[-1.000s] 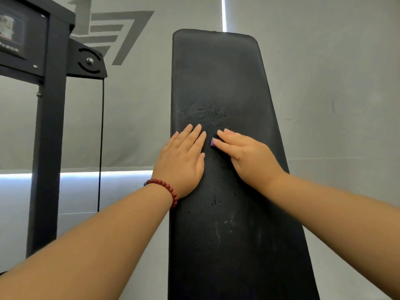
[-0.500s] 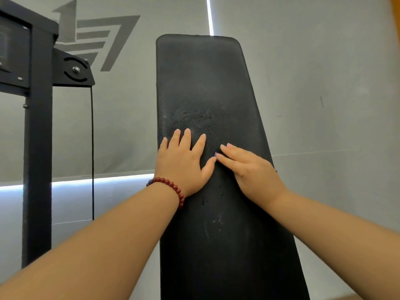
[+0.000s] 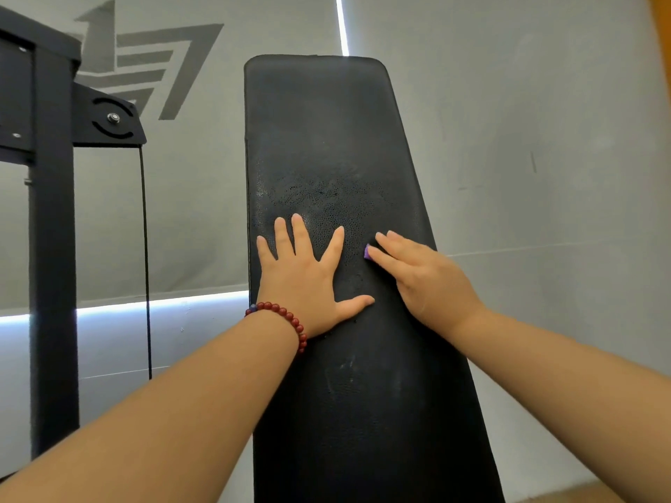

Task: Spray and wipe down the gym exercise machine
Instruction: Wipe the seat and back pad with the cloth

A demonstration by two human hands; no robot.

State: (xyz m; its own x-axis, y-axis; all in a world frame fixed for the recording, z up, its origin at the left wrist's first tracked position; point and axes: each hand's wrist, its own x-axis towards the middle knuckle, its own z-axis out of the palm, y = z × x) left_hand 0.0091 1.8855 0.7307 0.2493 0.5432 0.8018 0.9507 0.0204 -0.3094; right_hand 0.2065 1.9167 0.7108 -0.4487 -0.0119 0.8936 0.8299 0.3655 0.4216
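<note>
A grey wall (image 3: 526, 103) with a darker printed logo (image 3: 145, 67) and a bright light strip (image 3: 163, 303) backs the scene. The machine's black frame (image 3: 51, 248) stands at the left, with a thin cable (image 3: 145, 248) hanging beside it. The long black pad (image 3: 326, 139), the part being cleaned, rises up the middle of the view and leans away from the person.

The left hand (image 3: 308, 281), a red bead bracelet (image 3: 287, 317) at its wrist, lies flat on the pad with fingers spread wide and thumb out, holding nothing. It probably steadies the pad against the push of the wiping.

The right hand (image 3: 425, 281) rests just beside it, fingers straight and close together, pressing down on a small purple corner (image 3: 367, 251) that peeks out by the fingertips. This is most likely the wiping cloth or sponge, though the hand hides the rest. A flat palm would spread the pressure evenly.

Just above both hands a damp patch (image 3: 326, 190) of fine droplets glistens, so the spray seems already applied and that area not yet wiped.
</note>
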